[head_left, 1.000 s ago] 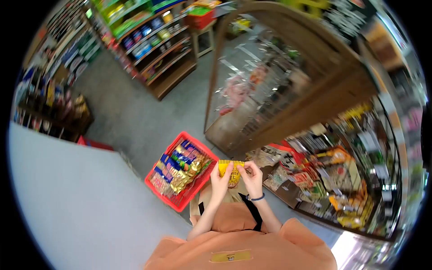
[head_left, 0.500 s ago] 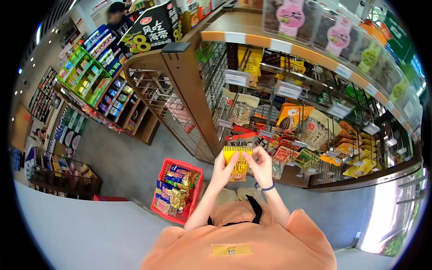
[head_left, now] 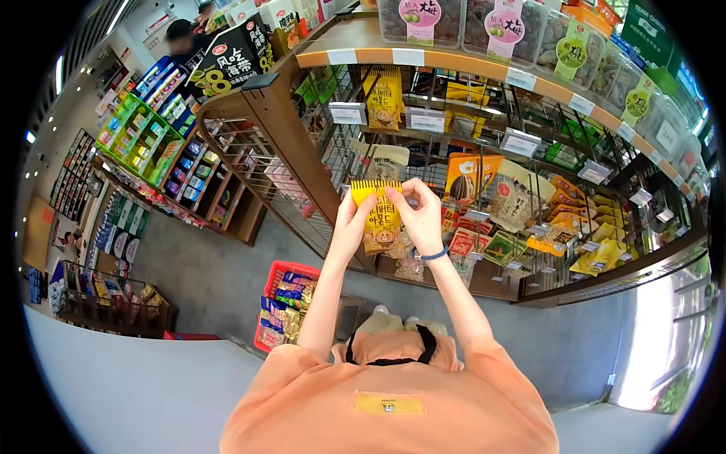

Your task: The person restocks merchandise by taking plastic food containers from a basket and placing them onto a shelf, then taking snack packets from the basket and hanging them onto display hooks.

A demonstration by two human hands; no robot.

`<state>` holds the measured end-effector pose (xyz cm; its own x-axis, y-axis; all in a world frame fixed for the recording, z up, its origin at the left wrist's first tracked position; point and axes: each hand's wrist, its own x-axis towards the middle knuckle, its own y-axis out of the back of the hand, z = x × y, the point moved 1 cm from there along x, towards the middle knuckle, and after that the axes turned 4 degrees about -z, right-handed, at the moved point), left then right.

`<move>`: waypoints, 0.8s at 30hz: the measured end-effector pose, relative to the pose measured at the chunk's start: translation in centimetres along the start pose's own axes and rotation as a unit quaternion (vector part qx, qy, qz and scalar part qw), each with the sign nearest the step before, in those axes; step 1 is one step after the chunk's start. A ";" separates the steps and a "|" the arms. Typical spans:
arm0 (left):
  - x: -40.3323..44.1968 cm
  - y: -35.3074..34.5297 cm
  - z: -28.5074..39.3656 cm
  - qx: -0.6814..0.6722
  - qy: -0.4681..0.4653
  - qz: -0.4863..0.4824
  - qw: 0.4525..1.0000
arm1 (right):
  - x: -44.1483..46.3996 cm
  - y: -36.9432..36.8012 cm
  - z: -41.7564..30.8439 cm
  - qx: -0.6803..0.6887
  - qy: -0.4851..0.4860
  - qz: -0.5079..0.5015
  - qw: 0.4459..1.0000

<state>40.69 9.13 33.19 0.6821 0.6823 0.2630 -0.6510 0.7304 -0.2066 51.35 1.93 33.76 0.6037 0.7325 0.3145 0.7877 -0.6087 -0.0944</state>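
Observation:
A yellow snack packet point(head_left: 383, 227) with a striped top edge is held upright between my two hands. My left hand point(head_left: 354, 219) pinches its upper left side, the thumb on its front. My right hand point(head_left: 418, 216) grips its upper right corner, with a dark blue band on the wrist. Behind and above, a similar yellow packet point(head_left: 385, 102) hangs on the wire rack behind a price tag point(head_left: 348, 113). Below and left of my hands, a red basket point(head_left: 273, 278) on the floor holds several blue and gold packets point(head_left: 281, 318).
A curved shelf edge point(head_left: 454, 59) carries clear tubs point(head_left: 423, 23). Orange sunflower-seed packets point(head_left: 467, 178) and other bags hang below. A wooden rack end point(head_left: 291, 144) stands at centre left. Two people point(head_left: 185, 45) are at the upper left, near a green shelf point(head_left: 136, 140).
The view has swung round to face the rack. My hands, still holding the yellow packet, have risen and reached forward toward the hanging packets. The basket now shows lower and partly behind my left arm.

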 end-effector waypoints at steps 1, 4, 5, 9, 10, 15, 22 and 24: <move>0.4 0.2 0.3 -0.009 -0.006 0.000 1.000 | 0.4 -0.2 -0.2 -0.005 0.014 0.000 1.000; 1.5 0.9 0.7 -0.086 0.001 0.017 0.996 | 1.7 -1.0 -0.1 -0.017 0.060 0.008 0.998; 1.9 1.1 0.8 -0.105 0.012 0.021 0.994 | 2.1 -1.2 -0.1 -0.013 0.064 0.011 0.998; 3.9 1.6 0.9 -0.084 -0.028 0.039 0.995 | 3.4 -1.9 0.0 -0.010 0.074 0.021 0.997; 4.1 1.8 0.6 -0.085 -0.028 0.036 0.995 | 3.7 -2.0 0.0 -0.012 0.075 0.025 0.997; 5.4 1.7 1.3 -0.061 -0.054 0.052 0.995 | 5.2 -2.6 -0.3 -0.014 0.095 0.031 0.995; 7.8 2.8 1.0 -0.119 -0.057 0.079 0.988 | 7.2 -3.0 0.3 -0.044 0.113 0.031 0.992; 8.4 2.8 1.2 -0.112 -0.067 0.074 0.989 | 7.7 -3.2 0.1 -0.038 0.111 0.035 0.993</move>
<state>44.19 16.90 35.93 0.5256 0.7829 0.3329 -0.6397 0.6217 -0.4520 53.49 9.50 36.42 0.6079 0.6081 0.5106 0.7287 -0.6827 -0.0545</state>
